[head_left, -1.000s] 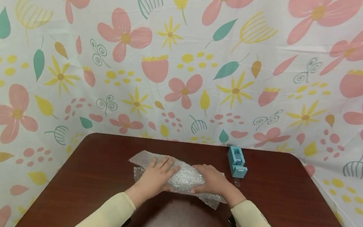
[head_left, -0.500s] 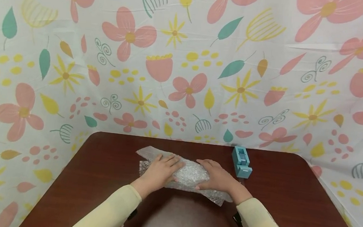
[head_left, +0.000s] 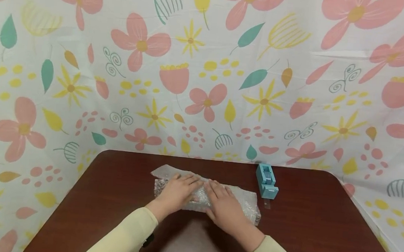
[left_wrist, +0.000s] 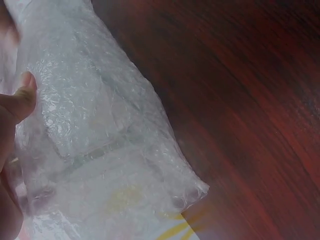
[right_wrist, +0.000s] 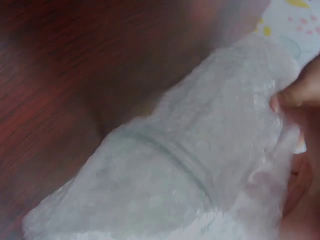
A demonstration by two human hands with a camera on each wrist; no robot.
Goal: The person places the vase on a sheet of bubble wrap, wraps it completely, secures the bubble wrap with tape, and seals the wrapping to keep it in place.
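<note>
While a bubble-wrap bundle is lying crosswise on the dark red-brown counter, the left hand is resting over its left part, fingers extended. The right hand is lying on the wrap just beside it, its straight fingers pointing away from the person and slightly left. Neither grip is clenching; both are lying released across the plastic. To the right, near the far edge, a light-blue tape dispenser is standing. Behind the counter, a floral cloth is hanging.
</note>
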